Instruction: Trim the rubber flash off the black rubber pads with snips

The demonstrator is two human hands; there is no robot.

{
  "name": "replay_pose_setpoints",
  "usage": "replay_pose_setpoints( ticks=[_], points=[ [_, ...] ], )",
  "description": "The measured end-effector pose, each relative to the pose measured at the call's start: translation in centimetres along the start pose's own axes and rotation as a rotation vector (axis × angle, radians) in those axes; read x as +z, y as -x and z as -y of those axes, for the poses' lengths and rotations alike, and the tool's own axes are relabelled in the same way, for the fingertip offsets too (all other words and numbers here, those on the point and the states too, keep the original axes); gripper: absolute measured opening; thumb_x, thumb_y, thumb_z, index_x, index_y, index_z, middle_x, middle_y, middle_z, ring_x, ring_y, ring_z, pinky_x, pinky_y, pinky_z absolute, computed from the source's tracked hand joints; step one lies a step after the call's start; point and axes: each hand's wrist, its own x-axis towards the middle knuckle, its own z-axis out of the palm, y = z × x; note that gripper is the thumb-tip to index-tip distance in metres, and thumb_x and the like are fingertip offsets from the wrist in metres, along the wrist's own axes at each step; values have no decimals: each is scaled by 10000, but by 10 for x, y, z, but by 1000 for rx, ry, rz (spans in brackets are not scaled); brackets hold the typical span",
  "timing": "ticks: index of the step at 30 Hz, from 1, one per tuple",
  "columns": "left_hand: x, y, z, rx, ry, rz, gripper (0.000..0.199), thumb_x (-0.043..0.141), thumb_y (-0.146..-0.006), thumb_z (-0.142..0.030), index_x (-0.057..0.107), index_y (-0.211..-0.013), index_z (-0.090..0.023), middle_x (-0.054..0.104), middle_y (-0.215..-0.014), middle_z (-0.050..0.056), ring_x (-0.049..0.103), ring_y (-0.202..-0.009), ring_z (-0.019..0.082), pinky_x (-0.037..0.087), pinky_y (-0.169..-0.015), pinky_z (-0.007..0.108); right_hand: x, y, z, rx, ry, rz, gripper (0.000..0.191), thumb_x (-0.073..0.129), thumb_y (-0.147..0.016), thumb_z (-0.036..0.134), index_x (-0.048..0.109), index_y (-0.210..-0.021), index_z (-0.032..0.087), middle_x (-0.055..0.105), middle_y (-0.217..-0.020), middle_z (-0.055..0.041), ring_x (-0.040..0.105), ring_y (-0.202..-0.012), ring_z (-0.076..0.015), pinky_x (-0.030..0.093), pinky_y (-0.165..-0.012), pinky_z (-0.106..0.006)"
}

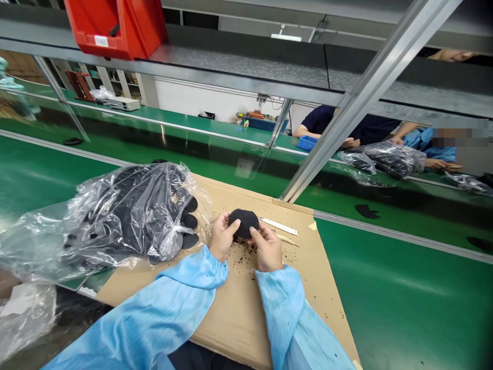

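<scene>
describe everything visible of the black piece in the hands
The black piece is matt and rounded, perhaps rubber or plastic, with small marks on its face, too blurred to read. It is held over the cardboard, facing the camera, by the left hand and right hand, thumbs resting on it.

Around the black piece (244,223), tan cardboard (239,313) shows black specks (241,256). Light-blue sleeves (288,308) lie at five and eight o'clock, a white slim tool (283,226) at three, plain green tabletop (404,293) at four, a clear plastic bag (34,244) at nine, a red bin (140,31) at eleven.
</scene>
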Motion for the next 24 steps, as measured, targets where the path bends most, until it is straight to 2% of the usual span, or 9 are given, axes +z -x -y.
replay_pose_setpoints(
  ticks=[4, 6, 9, 11, 13, 15, 18, 22, 24],
  points=[
    [-1, 0, 1, 30, -149, -96, 407, 715, -712, -208, 541, -1074, -144, 618, -1020, 100, 606, -909, 168, 459, -874, 319, -2, -35, 9, -54, 177, -84, 458, 690, -655, 423, 675, -979, 100, 691, -810, -83, 555, -549, -146, 478, -480, -281],
    [-3, 0, 3, 60, -214, -101, 409, 690, -736, -210, 515, -1098, -139, 606, -959, 86, 599, -888, 163, 464, -850, 315, -2, -67, 25, -109, 395, -102, 437, 642, -686, 398, 685, -1006, 104, 695, -792, -84, 587, -581, -174, 493, -518, -300],
    [-3, 0, 5, 99, -269, -101, 387, 664, -751, -205, 507, -1099, -140, 590, -914, 68, 594, -876, 158, 469, -823, 307, 6, -118, 58, -291, 801, -152, 374, 621, -710, 319, 696, -1022, 126, 704, -791, -84, 641, -743, -224, 520, -702, -351],
    [-3, 1, 5, 110, -293, -96, 369, 654, -754, -203, 511, -1089, -140, 586, -920, 69, 595, -863, 151, 473, -803, 297, 16, -142, 77, -378, 929, -82, 463, 637, -719, 304, 647, -1156, 149, 713, -856, -80, 650, -793, -230, 507, -796, -381],
    [-2, 1, 4, 112, -319, -92, 352, 642, -757, -196, 514, -1080, -138, 586, -924, 73, 596, -846, 145, 477, -786, 289, 29, -151, 87, -425, 955, -5, 570, 650, -729, 313, 567, -1275, 168, 712, -938, -83, 655, -796, -221, 503, -826, -387],
    [-2, 1, 3, 110, -349, -94, 342, 633, -758, -185, 514, -1076, -137, 591, -926, 76, 598, -836, 142, 481, -779, 286, 38, -142, 85, -454, 939, 23, 544, 632, -750, 313, 569, -1268, 158, 707, -970, -93, 657, -794, -212, 509, -827, -378],
    [-2, 0, 2, 95, -392, -91, 336, 625, -764, -177, 518, -1080, -138, 600, -927, 78, 602, -814, 138, 489, -768, 285, 38, -106, 69, -463, 909, 65, 359, 577, -779, 301, 666, -1084, 134, 709, -927, -99, 657, -787, -206, 519, -808, -369],
    [-3, 1, 4, 122, -422, -60, 294, 623, -760, -167, 542, -1040, -133, 609, -949, 86, 597, -790, 134, 502, -735, 274, 16, -44, 43, -378, 843, 138, 314, 569, -802, 383, 695, -976, 154, 714, -887, -88, 662, -775, -211, 538, -726, -348],
    [-3, 2, 6, 139, -435, -33, 254, 619, -761, -170, 562, -1006, -130, 613, -938, 84, 592, -776, 132, 503, -714, 265, 3, -19, 31, -391, 793, 116, 310, 573, -817, 411, 696, -961, 165, 713, -896, -84, 663, -771, -204, 542, -705, -327]
  ],
)
